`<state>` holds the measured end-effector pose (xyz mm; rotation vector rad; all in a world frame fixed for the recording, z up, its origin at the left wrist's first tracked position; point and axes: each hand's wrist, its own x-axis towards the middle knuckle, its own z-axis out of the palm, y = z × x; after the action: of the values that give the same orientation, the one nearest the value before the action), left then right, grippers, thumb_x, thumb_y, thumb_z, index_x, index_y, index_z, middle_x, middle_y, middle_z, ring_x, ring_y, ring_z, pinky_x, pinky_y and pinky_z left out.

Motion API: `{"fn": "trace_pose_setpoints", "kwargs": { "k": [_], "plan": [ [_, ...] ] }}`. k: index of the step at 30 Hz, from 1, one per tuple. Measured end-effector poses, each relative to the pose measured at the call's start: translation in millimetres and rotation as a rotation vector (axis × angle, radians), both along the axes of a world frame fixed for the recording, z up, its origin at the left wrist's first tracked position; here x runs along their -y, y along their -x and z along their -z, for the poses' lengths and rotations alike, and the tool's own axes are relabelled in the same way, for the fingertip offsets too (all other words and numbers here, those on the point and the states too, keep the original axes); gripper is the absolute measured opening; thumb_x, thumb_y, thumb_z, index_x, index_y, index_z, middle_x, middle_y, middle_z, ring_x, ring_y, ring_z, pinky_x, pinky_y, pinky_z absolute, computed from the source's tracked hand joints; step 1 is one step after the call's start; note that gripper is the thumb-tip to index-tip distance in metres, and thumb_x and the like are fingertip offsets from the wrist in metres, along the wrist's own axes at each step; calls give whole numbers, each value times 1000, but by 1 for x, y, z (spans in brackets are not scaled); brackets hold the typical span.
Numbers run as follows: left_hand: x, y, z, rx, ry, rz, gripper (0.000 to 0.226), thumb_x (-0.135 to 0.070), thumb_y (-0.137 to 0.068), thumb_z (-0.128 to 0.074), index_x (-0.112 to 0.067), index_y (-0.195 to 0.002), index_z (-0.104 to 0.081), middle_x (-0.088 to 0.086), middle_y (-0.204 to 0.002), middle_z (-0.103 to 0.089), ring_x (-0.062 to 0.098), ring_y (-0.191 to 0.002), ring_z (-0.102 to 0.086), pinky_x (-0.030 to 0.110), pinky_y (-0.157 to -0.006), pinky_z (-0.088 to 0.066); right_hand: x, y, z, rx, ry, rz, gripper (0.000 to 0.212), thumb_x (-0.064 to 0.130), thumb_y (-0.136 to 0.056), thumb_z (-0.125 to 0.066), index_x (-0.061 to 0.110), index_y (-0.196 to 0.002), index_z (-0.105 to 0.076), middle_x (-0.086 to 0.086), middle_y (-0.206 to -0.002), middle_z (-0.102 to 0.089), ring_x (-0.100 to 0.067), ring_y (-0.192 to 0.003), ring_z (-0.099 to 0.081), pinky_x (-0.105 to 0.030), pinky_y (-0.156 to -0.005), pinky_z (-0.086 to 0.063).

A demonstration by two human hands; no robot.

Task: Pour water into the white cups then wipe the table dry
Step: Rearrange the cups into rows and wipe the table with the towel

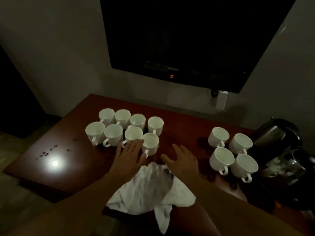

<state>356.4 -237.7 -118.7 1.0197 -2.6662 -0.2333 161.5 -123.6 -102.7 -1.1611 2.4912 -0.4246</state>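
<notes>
Several white cups (113, 132) stand in two rows at the middle left of the dark wooden table (81, 167). The nearest one of that group, a white cup (150, 143), stands just right of my left hand's fingertips. Another group of white cups (233, 152) stands to the right. A crumpled white cloth (150, 188) lies at the table's near edge. My left hand (130, 156) and my right hand (183, 160) hover with straight, spread fingers over the table above the cloth, holding nothing.
A metal kettle (271, 133) and a glass jug (288, 166) stand at the far right on a dark tray. Water drops (49, 150) and a bright light reflection (54, 163) show on the left part of the table. A dark screen (187, 40) hangs on the wall behind.
</notes>
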Motion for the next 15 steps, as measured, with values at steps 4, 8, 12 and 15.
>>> {"fn": "trace_pose_setpoints", "kwargs": {
  "k": [4, 8, 12, 15],
  "plan": [
    [36, 24, -18, 39, -21, -11, 70, -61, -95, -19, -25, -155, -25, -2, -161, -28, 15, -150, -18, 52, -122, -7, 44, 13, -16, -32, 39, -37, 86, 85, -83, -34, 38, -154, -24, 1, -165, -21, -24, -151, -18, -52, -121, -15],
    [56, 45, -19, 9, -51, -11, 86, -74, -87, -42, -28, -156, -21, -1, -160, -28, 19, -150, -19, 56, -120, 1, 87, 30, -27, -15, 69, -57, 87, 83, -81, -42, 39, -154, -23, 1, -164, -23, -25, -151, -19, -52, -119, -16],
    [62, 61, -2, 63, -6, -9, 91, -77, -81, -46, -28, -154, -25, 1, -156, -35, 23, -148, -26, 68, -116, -7, 121, 45, -30, -23, 105, -76, 90, 81, -79, -48, 35, -153, -27, -1, -161, -29, -26, -148, -26, -50, -116, -22],
    [63, 77, 11, 215, 5, -37, 83, -62, -89, -48, -16, -155, -29, 9, -155, -39, 31, -146, -32, 73, -113, -12, 138, 52, -25, -17, 54, -94, 93, 79, -80, -52, 32, -155, -24, -2, -163, -25, -27, -149, -23, -52, -118, -21]
  ]
}}
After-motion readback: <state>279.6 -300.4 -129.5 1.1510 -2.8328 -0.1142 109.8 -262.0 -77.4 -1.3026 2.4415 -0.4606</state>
